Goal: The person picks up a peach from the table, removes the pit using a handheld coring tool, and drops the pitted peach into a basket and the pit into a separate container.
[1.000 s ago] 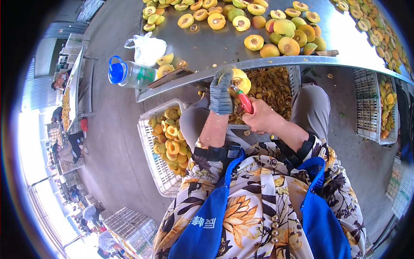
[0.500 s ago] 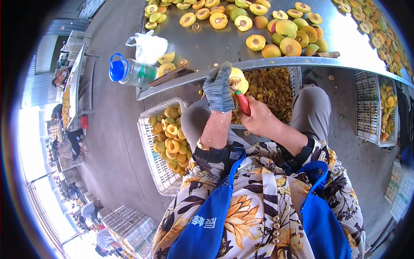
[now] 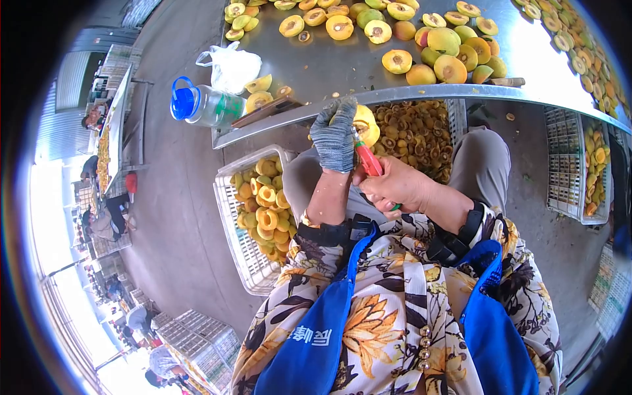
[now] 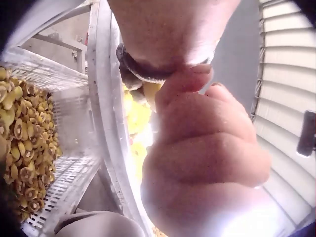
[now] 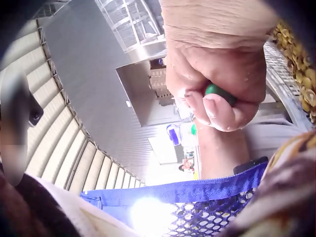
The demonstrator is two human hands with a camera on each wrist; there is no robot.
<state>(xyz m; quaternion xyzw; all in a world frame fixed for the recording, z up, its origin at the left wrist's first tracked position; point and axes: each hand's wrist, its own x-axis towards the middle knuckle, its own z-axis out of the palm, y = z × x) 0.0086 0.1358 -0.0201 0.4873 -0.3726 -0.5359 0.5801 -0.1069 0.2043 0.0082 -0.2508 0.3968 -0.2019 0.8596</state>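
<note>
In the head view, my gloved left hand [image 3: 334,136] grips a yellow fruit [image 3: 366,125] just beyond the metal table's near edge. My bare right hand [image 3: 401,186] is curled round a red-handled tool [image 3: 369,160], whose metal end touches the fruit. The tool's green end [image 5: 220,94] shows between the curled fingers of my right hand [image 5: 215,84] in the right wrist view. In the left wrist view, the right hand [image 4: 205,148] hides most of the fruit, and only the cuff of the grey glove [image 4: 143,71] shows.
Halved fruit [image 3: 340,27] lies on the metal table [image 3: 329,66], with a blue-capped bottle [image 3: 214,108] and a white bag [image 3: 235,68] at its left corner. A crate of fruit [image 3: 232,217] stands left of my knees. Another crate [image 3: 459,117] sits under the table edge.
The fruit has turned in my left hand, and the tool's handle has shifted slightly as my right hand moved down, its green end now showing. The head view has shifted slightly.
</note>
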